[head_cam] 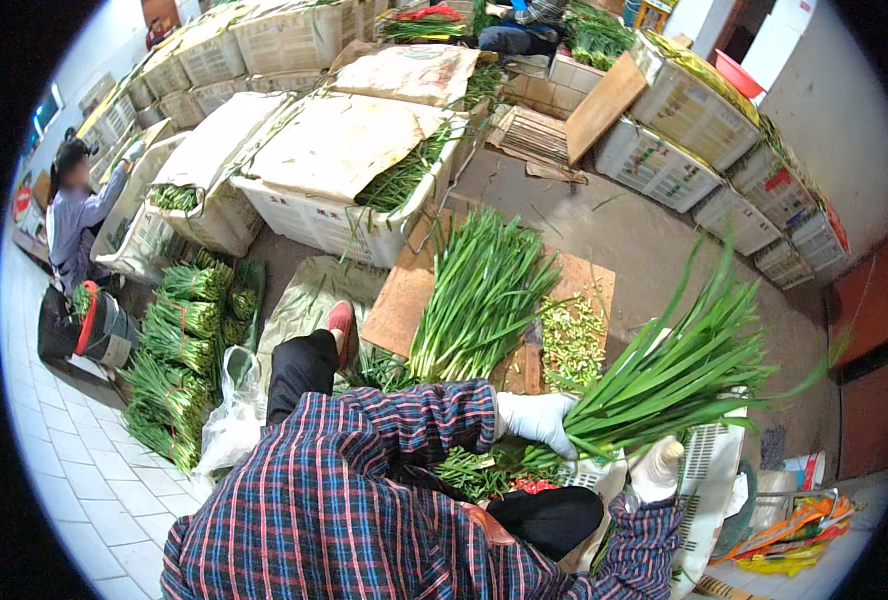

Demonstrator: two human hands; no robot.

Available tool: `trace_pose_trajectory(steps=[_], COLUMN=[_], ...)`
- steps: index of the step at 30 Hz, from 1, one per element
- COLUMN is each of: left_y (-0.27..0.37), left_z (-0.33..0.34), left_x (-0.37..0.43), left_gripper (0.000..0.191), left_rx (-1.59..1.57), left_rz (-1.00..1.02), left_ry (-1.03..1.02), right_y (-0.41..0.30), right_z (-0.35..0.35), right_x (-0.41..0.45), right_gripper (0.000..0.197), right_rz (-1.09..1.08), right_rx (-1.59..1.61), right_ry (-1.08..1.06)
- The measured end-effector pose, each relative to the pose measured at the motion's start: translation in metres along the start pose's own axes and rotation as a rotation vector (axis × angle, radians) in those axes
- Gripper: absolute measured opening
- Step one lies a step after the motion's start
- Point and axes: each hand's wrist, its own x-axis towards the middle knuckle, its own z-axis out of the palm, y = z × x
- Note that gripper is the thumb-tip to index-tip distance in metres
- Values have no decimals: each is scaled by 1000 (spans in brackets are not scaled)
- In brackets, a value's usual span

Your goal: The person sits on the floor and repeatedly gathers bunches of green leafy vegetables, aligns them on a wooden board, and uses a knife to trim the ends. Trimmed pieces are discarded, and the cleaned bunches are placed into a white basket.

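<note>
My left hand [538, 421], in a white glove, grips the pale stem end of a loose bunch of garlic chives [661, 375]. The long green leaves fan out to the right. My right hand [655, 471], also gloved, is beside the underside of this bunch, above a white plastic crate [703, 480]; its hold is unclear. A second pile of garlic chives [481, 300] lies on a wooden board [399, 311], stems towards me. Right of that pile are a knife with a wooden handle [532, 367] and many trimmed stem ends [575, 337].
Tied chive bundles [185, 330] are stacked at the left, near a clear plastic bag [234, 412]. Large covered crates [324, 221] stand ahead; stacked crates [658, 165] line the right wall. A person [80, 202] works at far left, another [523, 34] at the back.
</note>
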Motion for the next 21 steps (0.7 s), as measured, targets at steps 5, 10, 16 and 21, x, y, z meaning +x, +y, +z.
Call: trace_pose_trajectory(steps=[5,10,16,21], left_y=[25,52,57,17], left_z=[-47,-102,-152,-184], left_x=[-11,6,63,95], left_gripper=[61,82,89,98], left_rx=[428,316,515,710], left_rz=[72,114,437,287], left_ry=[144,96,272,363], right_y=[32,44,56,54], right_z=[52,73,28,-12], right_x=[67,125,187,195], right_gripper=[61,54,51,52], right_rz=[-211,-314,-371,-83], right_rx=[-218,-436,-373,-764], right_ry=[260,359,387,233])
